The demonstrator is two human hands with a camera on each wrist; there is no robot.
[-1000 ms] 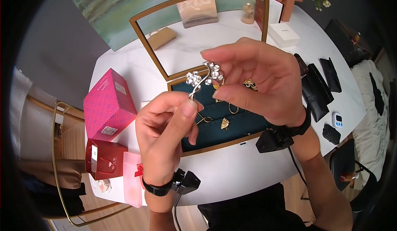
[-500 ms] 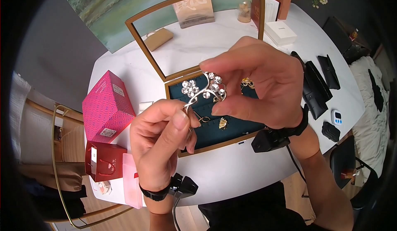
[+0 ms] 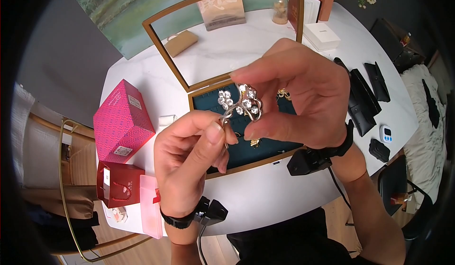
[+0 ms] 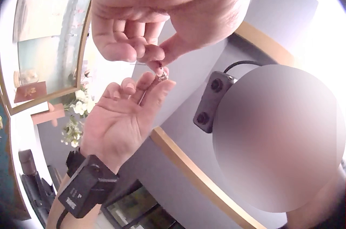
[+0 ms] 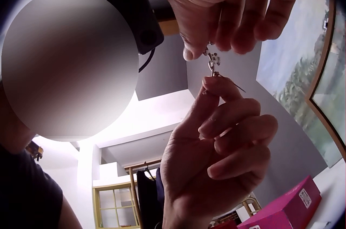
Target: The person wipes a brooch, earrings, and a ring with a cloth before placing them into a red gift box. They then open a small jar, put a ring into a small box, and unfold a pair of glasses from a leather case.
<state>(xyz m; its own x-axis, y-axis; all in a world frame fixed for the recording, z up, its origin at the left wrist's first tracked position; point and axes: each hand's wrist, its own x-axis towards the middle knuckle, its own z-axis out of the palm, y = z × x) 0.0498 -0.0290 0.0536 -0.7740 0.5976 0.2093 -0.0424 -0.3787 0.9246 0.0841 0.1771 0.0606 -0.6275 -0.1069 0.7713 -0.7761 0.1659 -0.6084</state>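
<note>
A silver brooch [image 3: 247,101] with flower clusters of clear stones is held up between both hands. My left hand [image 3: 187,158] pinches its stem between thumb and forefinger. On the other side, my right hand [image 3: 308,96] holds the stone-set end, thumb below and forefinger above. A thin pin [image 5: 233,83] juts out beside the left fingertips in the right wrist view. Under the hands lies an open jewelry box [image 3: 256,162] with dark teal lining and a raised glass lid [image 3: 166,50]. Gold pieces [image 3: 284,94] sit inside, partly hidden by the hands.
To the left stand a pink patterned box [image 3: 121,123] and a red gift bag [image 3: 111,189]. Black cases [image 3: 360,104] and a small white device [image 3: 386,133] lie at the right. Behind are a tan pouch [image 3: 181,44] and a white box [image 3: 322,36].
The brooch has turned between the fingers, its left flower cluster now closer to the right one. My left hand dipped left, then came back; my right hand stayed nearly in place.
</note>
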